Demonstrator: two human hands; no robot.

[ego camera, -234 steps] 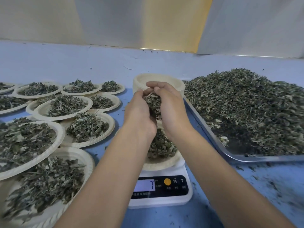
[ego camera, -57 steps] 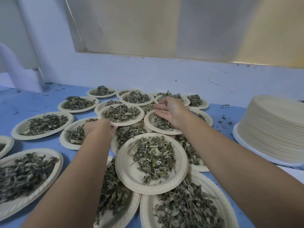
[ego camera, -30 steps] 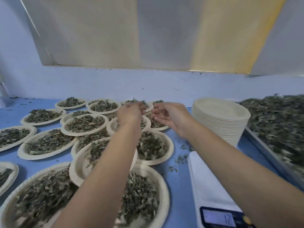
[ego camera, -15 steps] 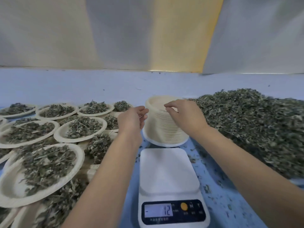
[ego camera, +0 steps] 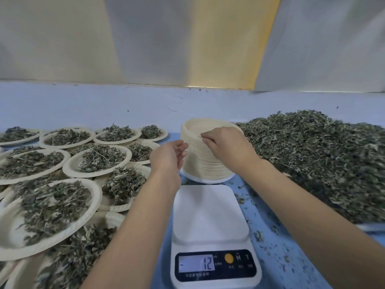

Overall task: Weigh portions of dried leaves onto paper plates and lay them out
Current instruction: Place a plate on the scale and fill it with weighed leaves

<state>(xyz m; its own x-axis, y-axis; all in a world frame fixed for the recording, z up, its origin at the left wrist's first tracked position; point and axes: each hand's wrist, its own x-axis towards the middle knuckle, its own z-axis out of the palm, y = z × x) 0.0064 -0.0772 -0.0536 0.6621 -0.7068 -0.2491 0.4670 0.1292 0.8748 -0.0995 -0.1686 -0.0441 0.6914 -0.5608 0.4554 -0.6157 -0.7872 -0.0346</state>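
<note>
A tall stack of empty paper plates [ego camera: 200, 163] stands behind a white digital scale [ego camera: 210, 213] whose platform is bare and whose display reads -12. My right hand [ego camera: 225, 147] rests on the stack's top right rim, fingertips pinching the edge of the top plate. My left hand [ego camera: 168, 155] hovers just left of the stack, fingers loosely curled and holding nothing. A big heap of dried leaves [ego camera: 325, 159] fills a metal tray [ego camera: 370, 227] on the right.
Several paper plates with leaf portions [ego camera: 100, 159] cover the blue table on the left, some overlapping and stacked. Loose leaf crumbs [ego camera: 270, 236] lie scattered right of the scale. A pale wall runs along the table's back.
The filled plate has left the scale and both hands have come over to the plate stack. Since half a second ago my right hand's fingertips settled on the top plate's rim.
</note>
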